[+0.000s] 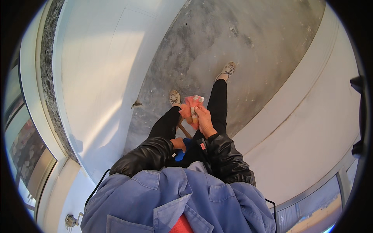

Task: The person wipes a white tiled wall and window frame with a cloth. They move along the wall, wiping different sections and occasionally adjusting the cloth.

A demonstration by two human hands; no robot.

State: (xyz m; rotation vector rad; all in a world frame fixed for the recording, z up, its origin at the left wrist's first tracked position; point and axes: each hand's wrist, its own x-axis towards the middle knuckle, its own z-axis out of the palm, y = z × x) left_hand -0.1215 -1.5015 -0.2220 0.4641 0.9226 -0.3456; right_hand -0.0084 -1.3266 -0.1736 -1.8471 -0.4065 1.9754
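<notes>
My right hand [204, 118] is closed on a crumpled red cloth [191, 105] with pale patches, held up between my knees. The thumb presses on its right side. Lower and to the left, my left hand [179, 144] hangs beside a blue object [180, 155] near my lap; whether it grips that object cannot be told. Under the cloth, part of a brown wooden leg or bar [184, 131] shows. Black sleeves cover both forearms.
A painted wall [99, 64] rises at the left, with windows [32, 151] beyond it. Another pale wall [303, 139] curves along the right. My shoes stand on a stained concrete floor [250, 58]. Wires stick out of a wall box [70, 221] at lower left.
</notes>
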